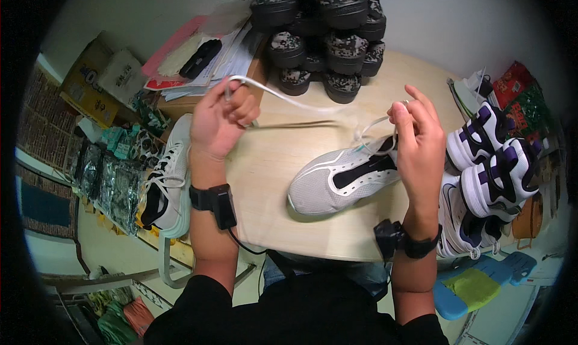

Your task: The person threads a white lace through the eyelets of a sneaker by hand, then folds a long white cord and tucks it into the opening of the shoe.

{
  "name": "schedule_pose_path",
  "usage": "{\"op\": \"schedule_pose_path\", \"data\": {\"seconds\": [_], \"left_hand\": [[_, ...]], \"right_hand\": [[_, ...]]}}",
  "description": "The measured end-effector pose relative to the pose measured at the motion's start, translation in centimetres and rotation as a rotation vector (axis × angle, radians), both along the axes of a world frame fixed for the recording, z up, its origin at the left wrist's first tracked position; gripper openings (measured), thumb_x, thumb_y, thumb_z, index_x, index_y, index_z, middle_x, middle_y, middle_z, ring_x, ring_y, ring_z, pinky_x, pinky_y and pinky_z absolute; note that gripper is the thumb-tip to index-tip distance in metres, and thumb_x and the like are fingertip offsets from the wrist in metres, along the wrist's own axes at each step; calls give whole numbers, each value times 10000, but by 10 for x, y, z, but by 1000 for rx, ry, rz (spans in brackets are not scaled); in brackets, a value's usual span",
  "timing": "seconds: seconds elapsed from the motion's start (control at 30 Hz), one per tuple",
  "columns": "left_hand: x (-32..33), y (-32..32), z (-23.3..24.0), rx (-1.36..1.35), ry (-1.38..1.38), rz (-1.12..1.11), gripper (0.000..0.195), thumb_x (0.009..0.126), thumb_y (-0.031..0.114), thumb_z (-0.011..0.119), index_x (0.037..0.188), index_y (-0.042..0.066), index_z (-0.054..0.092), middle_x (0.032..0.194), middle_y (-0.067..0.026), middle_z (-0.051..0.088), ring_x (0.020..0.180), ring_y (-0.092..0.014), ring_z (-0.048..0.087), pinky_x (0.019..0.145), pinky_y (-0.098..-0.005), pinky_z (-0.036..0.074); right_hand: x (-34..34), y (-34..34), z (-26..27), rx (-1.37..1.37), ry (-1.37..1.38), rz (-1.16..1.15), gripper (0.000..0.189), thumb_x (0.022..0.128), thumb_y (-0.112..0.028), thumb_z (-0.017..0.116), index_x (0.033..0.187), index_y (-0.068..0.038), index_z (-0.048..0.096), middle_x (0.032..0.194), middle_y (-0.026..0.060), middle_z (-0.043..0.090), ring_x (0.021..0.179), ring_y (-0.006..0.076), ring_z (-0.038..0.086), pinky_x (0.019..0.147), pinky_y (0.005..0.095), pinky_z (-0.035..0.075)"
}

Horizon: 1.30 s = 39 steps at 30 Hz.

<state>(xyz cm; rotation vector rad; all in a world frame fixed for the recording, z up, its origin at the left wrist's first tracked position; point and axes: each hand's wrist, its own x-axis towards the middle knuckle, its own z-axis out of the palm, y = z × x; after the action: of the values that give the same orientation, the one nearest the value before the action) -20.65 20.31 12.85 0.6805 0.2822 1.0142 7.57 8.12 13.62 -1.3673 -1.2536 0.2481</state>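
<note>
A light grey mesh sneaker [316,182] lies on the table before me, toe to the left. Its eyelets along the front of the black tongue hold no lace. My left hand [228,115] is raised to the left of the shoe, fingers curled around a white shoelace [280,94]. From there the lace stretches right towards the shoe's opening, partly blurred. Close above the heel, my right hand [417,133] pinches a looped part of white lace between thumb and fingers. The heel is partly hidden behind this hand.
A laced light sneaker [174,169] stands beyond my left forearm. White, black and purple sneakers [496,178] are piled at the right. Camouflage shoes [343,51] are stacked at the back, beside papers [226,60] and a black object [201,58] on a box.
</note>
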Motion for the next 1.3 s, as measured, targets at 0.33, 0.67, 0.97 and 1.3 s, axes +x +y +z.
{"op": "schedule_pose_path", "data": {"seconds": [0.33,0.67,0.97,1.3], "left_hand": [[77,-46,-16,-255,53,-526,431,1061,302,431,674,115,460,712,-21,471,642,-140,425,629,-286,383],[97,-69,-39,-383,-71,-408,344,1061,346,454,1076,60,643,865,1,616,751,-108,523,677,-273,425],[102,-69,-43,-399,-58,-219,330,1093,287,369,1122,24,566,1157,-106,610,1108,-203,594,1029,-386,471],[102,-64,-42,-359,-134,-55,286,1088,296,370,957,86,513,1054,-133,612,1023,-262,571,987,-405,458]], "right_hand": [[-35,7,-6,89,90,63,141,910,-57,701,1022,16,745,783,44,585,678,96,525,617,240,424],[-53,-4,-27,237,-136,19,175,746,22,776,894,-52,720,867,70,715,884,259,674,917,362,477],[-59,-7,-32,220,-363,109,131,750,-42,790,860,-94,742,871,20,717,1024,229,648,1126,512,271],[-60,-5,-40,177,-308,71,180,750,-5,767,906,-80,717,888,35,707,968,240,646,1084,510,335]]}}
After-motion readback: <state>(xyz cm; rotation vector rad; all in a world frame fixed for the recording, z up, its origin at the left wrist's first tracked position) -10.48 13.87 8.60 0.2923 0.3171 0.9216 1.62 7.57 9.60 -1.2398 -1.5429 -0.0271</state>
